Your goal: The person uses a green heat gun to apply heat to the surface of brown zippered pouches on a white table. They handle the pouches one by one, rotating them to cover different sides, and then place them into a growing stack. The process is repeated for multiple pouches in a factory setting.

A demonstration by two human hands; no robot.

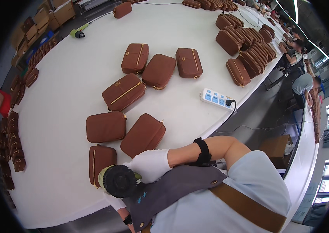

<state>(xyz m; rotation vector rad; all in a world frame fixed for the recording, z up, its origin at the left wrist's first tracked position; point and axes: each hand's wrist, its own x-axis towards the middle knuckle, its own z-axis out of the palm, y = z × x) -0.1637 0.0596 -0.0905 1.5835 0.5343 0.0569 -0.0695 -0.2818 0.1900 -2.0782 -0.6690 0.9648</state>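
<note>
Held above the near side of the white tabletop point(48, 163), a green-and-black power tool point(120, 181) sits in the closed, white-gloved right hand point(149, 165). The left hand point(113, 200) is mostly hidden beneath the tool; whether its fingers are spread or pinching, I cannot tell. Clocked from the tool, the nearest brown zippered bag point(101, 163) lies just beside it at 11 o'clock, partly covered; another brown bag point(143, 136) lies at 1, near the right hand. Open surface stretches from 9 to 10 o'clock, reaching the stacked bags point(15, 141). The tabletop's near edge passes at 8; its right edge at 2, beside the power strip point(214, 98).
</note>
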